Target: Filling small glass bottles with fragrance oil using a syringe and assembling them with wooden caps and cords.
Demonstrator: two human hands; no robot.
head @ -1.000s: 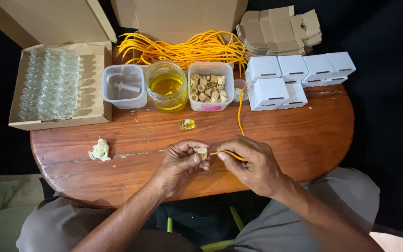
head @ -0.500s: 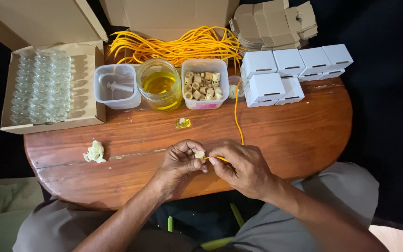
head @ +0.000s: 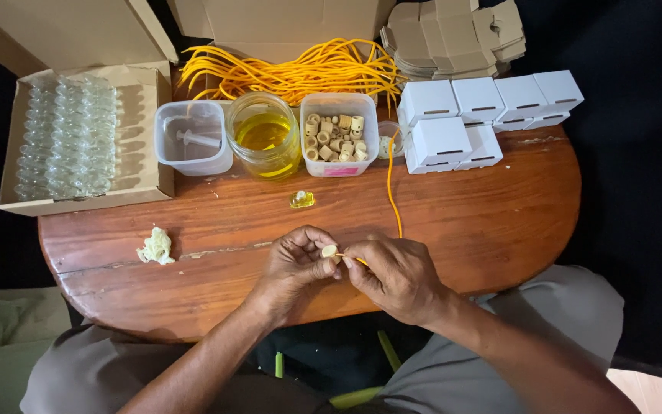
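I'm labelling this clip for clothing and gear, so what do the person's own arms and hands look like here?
Both the left hand and the right hand are bare, with no gloves, rings or watch visible. Both forearms are bare too; no sleeve reaches into view. Grey trousers cover the legs below.

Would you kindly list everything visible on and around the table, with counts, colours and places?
table: one, brown wood, centre
small cork: one, pale, held between both hands
yellow cord: one strand, from the right hand to the back
cord bundle: one, yellow, back
tub of corks: one, clear, back centre
jar of liquid: one, yellow
tub with syringe: one, clear
box of glass bottles: one, cardboard, left
white boxes: several, right
small filled bottle: one, yellowish
crumpled wad: one, pale, left
left hand: pinching cork
right hand: holding cord
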